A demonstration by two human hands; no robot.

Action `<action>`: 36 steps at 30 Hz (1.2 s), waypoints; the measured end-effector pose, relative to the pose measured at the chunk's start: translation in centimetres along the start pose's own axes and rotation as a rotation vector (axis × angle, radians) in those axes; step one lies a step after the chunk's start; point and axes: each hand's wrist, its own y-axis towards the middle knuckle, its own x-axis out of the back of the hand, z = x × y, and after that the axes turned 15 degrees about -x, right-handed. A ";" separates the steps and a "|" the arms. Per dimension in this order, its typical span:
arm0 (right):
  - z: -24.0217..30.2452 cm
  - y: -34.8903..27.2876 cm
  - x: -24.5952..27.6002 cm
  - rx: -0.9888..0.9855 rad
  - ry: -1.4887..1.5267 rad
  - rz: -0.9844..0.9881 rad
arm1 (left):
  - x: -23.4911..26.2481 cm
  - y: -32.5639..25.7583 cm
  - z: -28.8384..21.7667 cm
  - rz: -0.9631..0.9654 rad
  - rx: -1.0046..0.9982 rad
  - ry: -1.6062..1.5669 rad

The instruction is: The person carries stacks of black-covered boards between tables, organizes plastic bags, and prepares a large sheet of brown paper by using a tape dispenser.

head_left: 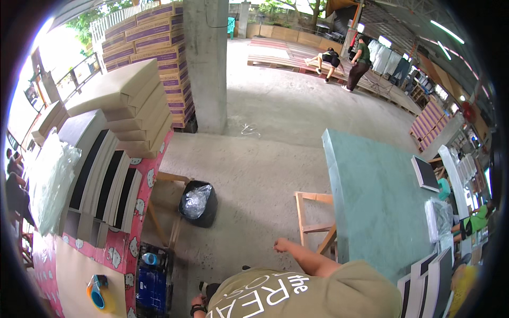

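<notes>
My right arm reaches across in front of my olive shirt, and my right hand hangs above the concrete floor. Its fingers are curled in and no object shows in them. At the lower edge is my left hand, with a dark band at the wrist; its fingers are too small and partly hidden to read. Nearest to the left hand stands a low black cart with a blue item and a tape roll on it. The right hand is nearest to a wooden trestle under the green tabletop.
On the left, a pink patterned table bears stacked books, wrapped packs and a tape dispenser. A black bin stands beside it. Cartons rise by a concrete pillar. Two people are near far pallets.
</notes>
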 end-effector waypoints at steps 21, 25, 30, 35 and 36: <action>22.5 -8.4 -24.2 0.362 -0.279 0.101 | 13.1 -15.6 17.7 -0.110 0.375 -0.672; 23.3 -9.4 -27.5 0.386 -0.437 0.133 | 15.1 -15.4 20.5 -0.126 0.310 -0.637; 23.6 -8.2 -30.1 0.427 -0.555 0.041 | 16.9 -14.2 20.8 -0.133 0.282 -0.705; 26.2 -10.4 -27.5 0.339 -0.435 0.076 | 17.1 -11.2 22.0 -0.102 0.345 -0.806; 26.8 -9.9 -26.9 0.265 -0.394 0.126 | 17.4 -10.6 21.7 -0.096 0.310 -0.753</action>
